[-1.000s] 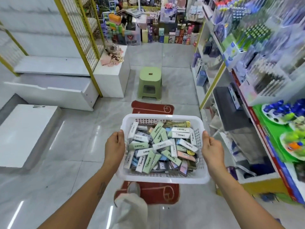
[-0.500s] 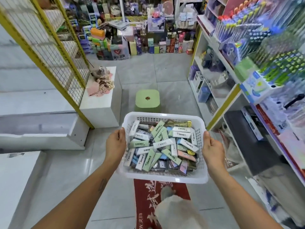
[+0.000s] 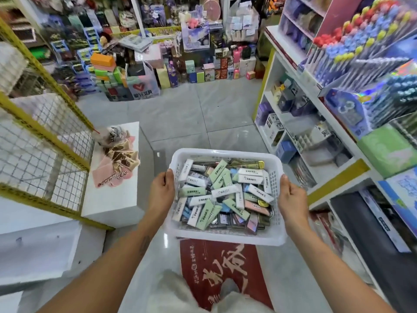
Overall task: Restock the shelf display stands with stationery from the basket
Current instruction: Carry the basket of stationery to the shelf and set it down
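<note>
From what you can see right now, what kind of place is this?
Most likely a stationery or gift shop. Pens stand packed in display stands on the right-hand shelf, boxed goods are stacked along the back wall, and both hands carry a white basket full of small packaged stationery.

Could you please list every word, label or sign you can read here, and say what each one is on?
"爱好文具", under a red heart: on the plastic bag on the floor by the far stacks.
Large white brush characters on the red floor mat: cut off and upside down, not readable.
Dark print on the small boxes in the basket: too small to read.
Shelf packaging and tags: too blurred.
</note>
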A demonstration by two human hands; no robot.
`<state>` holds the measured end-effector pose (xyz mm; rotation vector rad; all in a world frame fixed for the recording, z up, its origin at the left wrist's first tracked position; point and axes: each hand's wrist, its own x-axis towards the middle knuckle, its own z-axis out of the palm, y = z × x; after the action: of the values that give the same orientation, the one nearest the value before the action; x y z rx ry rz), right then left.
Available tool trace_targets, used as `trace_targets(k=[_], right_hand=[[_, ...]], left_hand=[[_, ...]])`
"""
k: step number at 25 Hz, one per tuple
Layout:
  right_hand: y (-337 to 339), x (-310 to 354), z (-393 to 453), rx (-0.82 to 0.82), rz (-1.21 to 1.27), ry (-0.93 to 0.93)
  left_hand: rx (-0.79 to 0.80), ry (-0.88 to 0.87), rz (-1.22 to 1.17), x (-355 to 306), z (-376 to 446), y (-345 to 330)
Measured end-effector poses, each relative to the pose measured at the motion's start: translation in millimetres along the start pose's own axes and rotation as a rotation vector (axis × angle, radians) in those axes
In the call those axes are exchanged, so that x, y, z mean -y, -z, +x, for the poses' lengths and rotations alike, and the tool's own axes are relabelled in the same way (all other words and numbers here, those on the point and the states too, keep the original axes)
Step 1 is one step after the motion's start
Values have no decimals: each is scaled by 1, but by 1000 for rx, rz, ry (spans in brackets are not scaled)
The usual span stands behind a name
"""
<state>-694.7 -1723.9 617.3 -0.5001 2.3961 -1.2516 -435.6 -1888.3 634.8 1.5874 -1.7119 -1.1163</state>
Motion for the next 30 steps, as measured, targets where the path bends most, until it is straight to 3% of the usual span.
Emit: trace_targets(k=[12,22,30], right_hand=[[-122,87,139,-410,5,-276],[-123,69,235,-538,127,-418],[-115,46,286,-660,170,-521]], left_hand=[[327,-250,123,-74,308,-69],[516,-281,156,-138,398,-188],[649,-402,236,-170,436,-283]])
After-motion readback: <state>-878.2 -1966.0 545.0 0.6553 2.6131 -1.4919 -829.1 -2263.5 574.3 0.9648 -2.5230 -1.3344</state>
